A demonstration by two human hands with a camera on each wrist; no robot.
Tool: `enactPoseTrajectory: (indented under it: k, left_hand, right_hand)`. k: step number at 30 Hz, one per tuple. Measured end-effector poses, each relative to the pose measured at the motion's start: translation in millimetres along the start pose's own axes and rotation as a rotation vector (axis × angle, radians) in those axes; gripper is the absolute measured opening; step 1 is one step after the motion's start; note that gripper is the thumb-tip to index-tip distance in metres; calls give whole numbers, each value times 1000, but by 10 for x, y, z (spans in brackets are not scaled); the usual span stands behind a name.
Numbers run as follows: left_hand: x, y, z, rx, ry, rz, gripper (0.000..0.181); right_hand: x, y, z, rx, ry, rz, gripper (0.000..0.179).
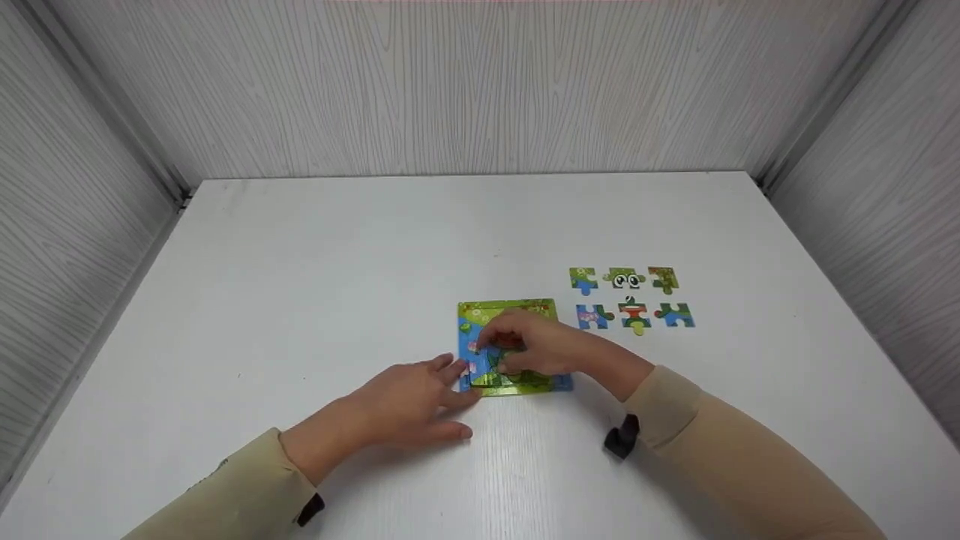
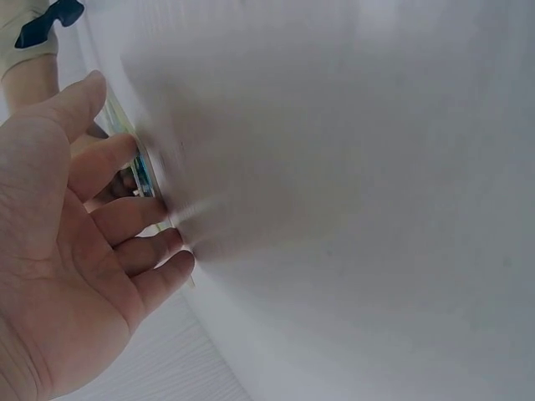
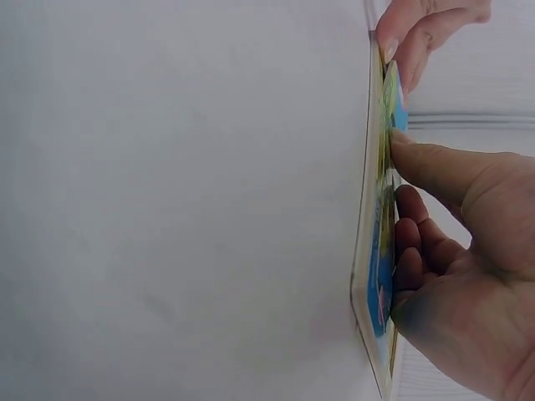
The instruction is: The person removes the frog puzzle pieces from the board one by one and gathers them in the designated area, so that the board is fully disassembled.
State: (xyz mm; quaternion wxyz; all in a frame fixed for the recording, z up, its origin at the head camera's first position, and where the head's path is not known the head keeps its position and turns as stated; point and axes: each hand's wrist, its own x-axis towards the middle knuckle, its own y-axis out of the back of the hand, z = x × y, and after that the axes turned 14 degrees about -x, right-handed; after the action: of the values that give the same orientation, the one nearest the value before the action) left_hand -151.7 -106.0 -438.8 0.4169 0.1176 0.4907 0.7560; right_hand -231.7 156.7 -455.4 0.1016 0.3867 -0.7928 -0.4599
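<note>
A small jigsaw puzzle board (image 1: 504,305) with a green and blue cartoon picture lies on the table. Over its middle, my right hand (image 1: 541,343) bends down with thumb and index finger pinching a puzzle piece (image 1: 489,375) at the board's lower left. That piece (image 3: 399,113) stands slightly tilted above the board's edge in the right wrist view. My palm and fingers hide much of the picture. Fingers spread, my left hand (image 1: 409,399) rests its fingertips at the board's lower left edge. In the left wrist view this hand (image 2: 92,225) holds nothing.
Several loose puzzle pieces lie in two rows right of the board, among them one with cartoon eyes (image 1: 627,279) and one with a red mouth (image 1: 634,313). The white table (image 1: 315,255) meets a grey wood-grain panel (image 1: 465,90) at the back, with panels on both sides.
</note>
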Motion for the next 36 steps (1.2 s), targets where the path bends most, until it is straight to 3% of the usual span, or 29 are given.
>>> enactPoseTrajectory:
  k: [7, 15, 22, 31, 36]
  left_hand:
    - [-5, 0, 12, -7, -10, 5, 55]
    - [11, -8, 2, -1, -2, -4, 54]
    - [21, 1, 9, -16, 23, -17, 55]
    - [22, 13, 1, -18, 14, -17, 54]
    - [11, 7, -1, -19, 2, 0, 53]
  right_hand:
    - [-9, -54, -2, 35, 42, 29, 33]
    - [0, -82, -44, 6, -14, 43, 31]
    - [-5, -70, -30, 66, -35, 50, 33]
    - [-65, 42, -26, 110, 28, 96, 37]
    - [-158, 174, -32, 30, 66, 167, 35]
